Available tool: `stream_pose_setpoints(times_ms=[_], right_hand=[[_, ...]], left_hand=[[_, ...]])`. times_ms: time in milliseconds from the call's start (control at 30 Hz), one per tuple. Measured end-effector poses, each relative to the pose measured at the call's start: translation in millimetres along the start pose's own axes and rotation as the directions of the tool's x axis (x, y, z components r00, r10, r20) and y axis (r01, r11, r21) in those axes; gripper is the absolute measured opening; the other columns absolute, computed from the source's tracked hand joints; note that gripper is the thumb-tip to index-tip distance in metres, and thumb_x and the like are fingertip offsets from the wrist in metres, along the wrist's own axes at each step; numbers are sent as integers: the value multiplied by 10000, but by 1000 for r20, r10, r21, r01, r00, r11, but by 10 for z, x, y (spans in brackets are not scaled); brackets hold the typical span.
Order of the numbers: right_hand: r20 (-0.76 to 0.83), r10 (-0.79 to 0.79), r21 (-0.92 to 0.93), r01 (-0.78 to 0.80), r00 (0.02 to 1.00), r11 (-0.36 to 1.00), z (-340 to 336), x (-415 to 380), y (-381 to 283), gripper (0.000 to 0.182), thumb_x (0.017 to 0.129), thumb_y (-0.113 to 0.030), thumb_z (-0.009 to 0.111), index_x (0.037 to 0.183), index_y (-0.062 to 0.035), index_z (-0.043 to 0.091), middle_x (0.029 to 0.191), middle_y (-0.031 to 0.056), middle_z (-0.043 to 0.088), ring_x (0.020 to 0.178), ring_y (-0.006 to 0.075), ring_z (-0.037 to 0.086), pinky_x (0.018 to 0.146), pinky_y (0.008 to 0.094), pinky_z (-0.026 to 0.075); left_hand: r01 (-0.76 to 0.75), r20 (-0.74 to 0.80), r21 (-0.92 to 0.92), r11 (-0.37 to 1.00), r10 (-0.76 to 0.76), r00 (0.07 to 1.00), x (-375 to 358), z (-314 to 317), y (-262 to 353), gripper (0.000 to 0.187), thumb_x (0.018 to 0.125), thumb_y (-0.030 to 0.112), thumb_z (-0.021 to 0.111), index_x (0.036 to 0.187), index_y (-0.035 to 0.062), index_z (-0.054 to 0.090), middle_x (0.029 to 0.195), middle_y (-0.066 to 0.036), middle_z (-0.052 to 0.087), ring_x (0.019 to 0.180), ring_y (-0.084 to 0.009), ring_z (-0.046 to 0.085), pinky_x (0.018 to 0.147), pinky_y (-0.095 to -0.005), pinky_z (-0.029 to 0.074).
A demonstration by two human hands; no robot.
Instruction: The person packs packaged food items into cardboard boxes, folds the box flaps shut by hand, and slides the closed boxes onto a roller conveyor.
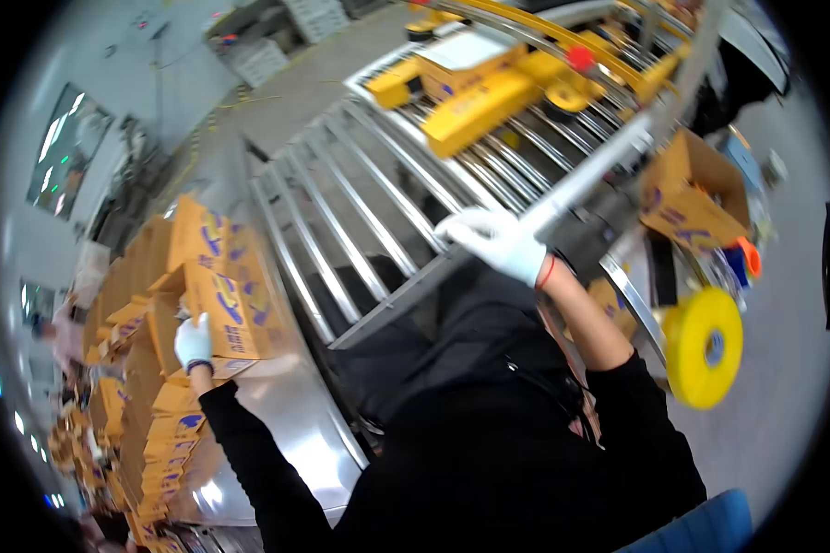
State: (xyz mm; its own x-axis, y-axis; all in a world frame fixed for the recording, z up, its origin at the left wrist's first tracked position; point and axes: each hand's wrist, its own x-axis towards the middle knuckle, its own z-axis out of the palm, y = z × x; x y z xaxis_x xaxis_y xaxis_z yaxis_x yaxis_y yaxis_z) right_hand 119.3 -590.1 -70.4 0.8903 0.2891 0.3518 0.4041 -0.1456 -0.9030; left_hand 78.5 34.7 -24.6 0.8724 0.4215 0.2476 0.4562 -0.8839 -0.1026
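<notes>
An open carton [226, 309] sits on the shiny metal table [309, 447]. The gloved left hand [194, 343] is at its edge, fingers partly bent; its grip is unclear. The right hand [496, 241], loosely curled, is at the roller conveyor's frame [406, 293], hold unclear.

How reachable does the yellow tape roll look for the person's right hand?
Probably yes: the right hand shows nothing held, and the yellow tape roll stands uncovered on that side, though a metal strip beside it might need skirting.
</notes>
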Motion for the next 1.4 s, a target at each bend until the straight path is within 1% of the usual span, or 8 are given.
stream_pose_setpoints(times_ms=[333, 567, 700, 767, 867, 1100, 1300, 1400], right_hand=[[-593, 232, -43, -318, 771, 947, -1084, -1495, 54, 252, 1051, -136, 600, 1223, -2, 725, 1159, 79, 758, 1037, 144, 693, 949, 286, 529], [-454, 268, -92, -344, 850, 935, -969, -1916, 360, 248, 1056, -128, 582, 1206, 2, 730, 1144, 83, 758, 1038, 150, 684, 964, 283, 513], [-322, 354, -22, -380, 878, 925, -733, -1344, 172, 233, 1047, -132, 594, 1178, -6, 739, 1130, 81, 757, 1035, 164, 692, 945, 296, 522], [-193, 260, -136, -288, 946, 948, -607, -947, 112, 230, 1020, -129, 634, 1192, -11, 731, 1121, 94, 752, 1058, 164, 687, 959, 295, 515], [1, 55, -219, -53, 999, 974, -269, -293, 11, 389, 925, -171, 741, 1282, -28, 681, 1245, 161, 707, 1193, 304, 659, 1058, 401, 487], [285, -288, -281, 368, 914, 886, 892, 1163, -364, 1075, 705, -450, 897, 1545, 6, 403, 1583, 263, 409, 1493, 477, 323, 1252, 530, 238], [740, -479, -65, 760, 471, 646, 1612, 1661, -96, 489, 890, -342, 771, 1320, -130, 672, 1349, 62, 647, 1363, 240, 536, 1225, 480, 318], [679, -338, 185, 294, 652, 938, 1594, 1788, -183, 416, 915, -352, 772, 1239, -94, 729, 1200, 123, 715, 1186, 271, 666, 1133, 407, 444]], left_hand=[[-265, -39, -395, 880, 272, 961, -590, -573, 1345, 443, 1017, 405, 616, 1074, -17, 737, 888, -238, 729, 828, -385, 719, 759, -436, 545], [-372, -44, -538, 757, 415, 909, -862, -942, 1995, 364, 986, 323, 685, 1078, -28, 722, 858, -238, 714, 732, -361, 704, 670, -373, 536], [-622, -259, -267, 736, 567, 782, -1103, -1009, 2158, 309, 939, 304, 731, 1063, 22, 757, 913, -201, 740, 911, -383, 703, 972, -442, 536], [-594, -217, -259, 762, 553, 804, -1217, -1068, 2098, 215, 875, 179, 761, 1064, 77, 759, 1141, -146, 726, 1159, -344, 650, 1196, -555, 319], [-508, -216, -135, 851, 475, 853, -1294, -1141, 1976, 259, 791, 148, 789, 1040, 84, 756, 1479, -174, 550, 1423, -419, 433, 1201, -576, 288], [-253, -147, -654, 713, 208, 967, -1168, -1049, 1686, 195, 742, -59, 754, 916, 27, 736, 1674, -266, 268, 1537, -430, 317, 1250, -454, 274], [-76, 38, -902, 426, 253, 967, -879, -818, 1206, 440, 748, -52, 815, 1157, 58, 698, 1599, -209, 432, 1465, -336, 465, 1172, -400, 413], [420, 460, -884, 203, 222, 860, -568, -689, 1258, 684, 823, 38, 801, 1451, -8, 532, 1526, -163, 517, 1341, -254, 568, 1092, -382, 499]])
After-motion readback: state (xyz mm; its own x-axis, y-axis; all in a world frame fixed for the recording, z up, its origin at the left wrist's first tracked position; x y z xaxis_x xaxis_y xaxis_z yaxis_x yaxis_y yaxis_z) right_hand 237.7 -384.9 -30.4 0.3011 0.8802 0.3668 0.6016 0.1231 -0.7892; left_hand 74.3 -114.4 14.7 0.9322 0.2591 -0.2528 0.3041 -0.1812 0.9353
